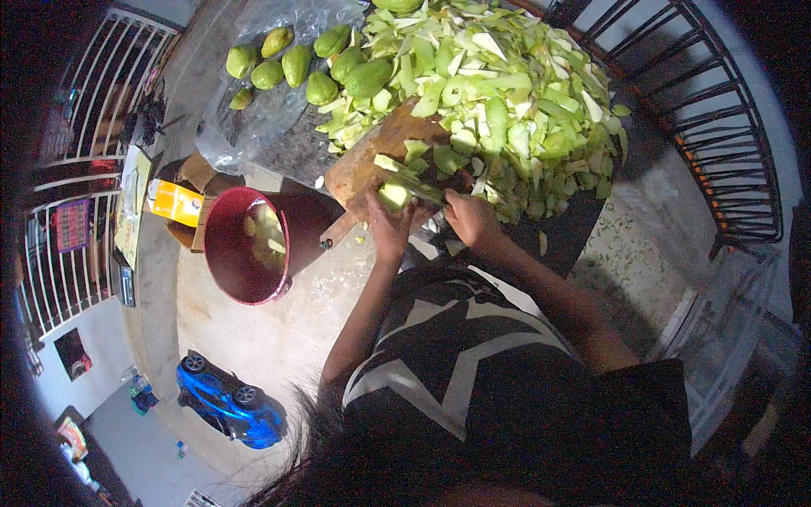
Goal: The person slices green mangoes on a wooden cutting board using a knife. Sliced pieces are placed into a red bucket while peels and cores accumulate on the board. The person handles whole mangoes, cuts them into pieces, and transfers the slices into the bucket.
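Observation:
My left hand [390, 226] is closed round a pale green cut piece of fruit [394, 196] at the near edge of a worn wooden board [351, 173]. Just right of it, my right hand [470, 221] is closed in a fist on a knife, its handle hidden by the fingers. The knife's dark blade [427, 191] points left, over the fruit piece. Green peel bits lie on the board around it. Beyond the hands rises a big heap of green peelings [507, 101]. Several whole green, mango-like fruits [296, 66] lie at the far left of the heap.
A dark red bucket [226, 269] with pale pieces in it stands left of my left hand. Behind it are a cardboard box and a yellow packet [175, 201]. Clear plastic [228, 127] lies under the whole fruits. A blue toy car [228, 401] is on the floor; a black metal rack [726, 160] stands right.

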